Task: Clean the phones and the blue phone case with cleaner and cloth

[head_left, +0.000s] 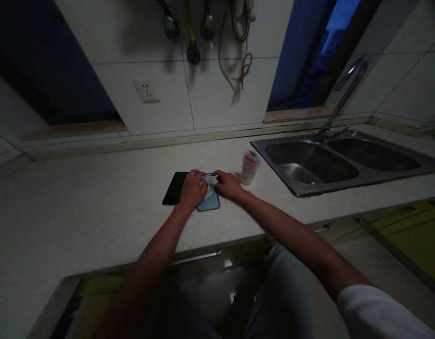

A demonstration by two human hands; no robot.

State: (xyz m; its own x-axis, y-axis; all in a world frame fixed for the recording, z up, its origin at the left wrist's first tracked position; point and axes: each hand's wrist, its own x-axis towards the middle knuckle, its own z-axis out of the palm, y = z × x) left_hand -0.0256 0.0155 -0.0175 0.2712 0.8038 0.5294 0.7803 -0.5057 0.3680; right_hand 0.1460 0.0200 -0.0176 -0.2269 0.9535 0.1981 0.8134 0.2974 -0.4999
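Observation:
A light blue phone case (209,203) lies on the counter in front of me, with a whitish, thin piece (209,186) over its upper part; I cannot make out what that piece is. My left hand (193,189) is closed at the case's upper left edge, wearing a ring on one finger. On the opposite side, my right hand (229,185) pinches the upper right edge. A black phone (174,189) lies flat at the left, partly covered by my left hand. Just beyond my right hand stands a clear plastic cup (250,167) with pink print.
The pale countertop (125,207) runs along a tiled wall. To the right is a double steel sink (312,162) with a curved tap (348,89). Hoses (240,42) and valves hang above, near a wall socket (145,91). Drawer handles (198,257) line the front.

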